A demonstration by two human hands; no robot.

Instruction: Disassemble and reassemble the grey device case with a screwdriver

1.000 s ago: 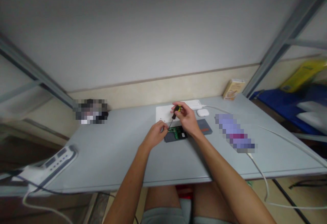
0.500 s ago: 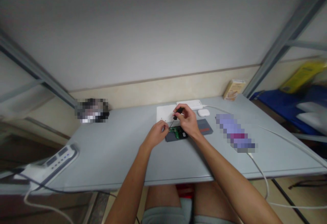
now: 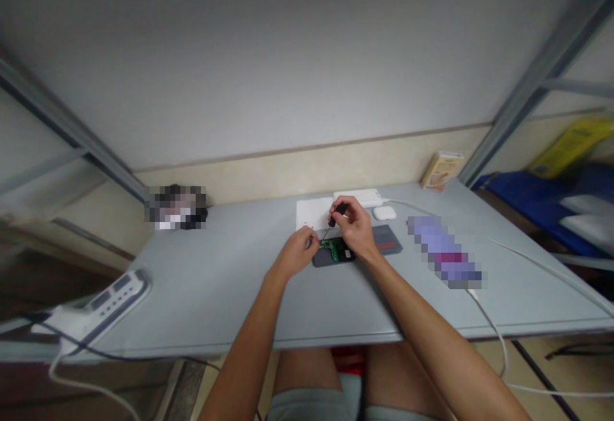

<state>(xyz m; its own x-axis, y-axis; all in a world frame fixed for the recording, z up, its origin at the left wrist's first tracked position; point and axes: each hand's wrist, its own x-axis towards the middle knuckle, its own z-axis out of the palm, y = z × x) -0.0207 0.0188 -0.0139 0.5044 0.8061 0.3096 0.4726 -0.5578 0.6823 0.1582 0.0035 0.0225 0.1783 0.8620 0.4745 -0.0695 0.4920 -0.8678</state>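
My right hand (image 3: pixel 355 222) is closed around the black handle of a screwdriver (image 3: pixel 338 214), its thin shaft slanting down to the left. The tip meets the upper left part of an opened device (image 3: pixel 339 251) with a green circuit board and a black section. My left hand (image 3: pixel 300 249) rests at the device's left edge, fingers pinched together near the screwdriver tip; what they hold, if anything, is too small to make out. Beneath and to the right lies a dark grey panel (image 3: pixel 389 240) with an orange-brown strip.
Behind the hands lie a white sheet (image 3: pixel 309 211) with small dark specks and a white power bank-like block (image 3: pixel 362 197). A white earbud case (image 3: pixel 384 213), a blurred-out phone-like thing (image 3: pixel 444 251) with a cable and a small box (image 3: pixel 442 170) are rightward. A power strip (image 3: pixel 108 306) sits left.
The whole view has shifted slightly. Both hands keep nearly the same pose, and the screwdriver stays on the device's upper left part.
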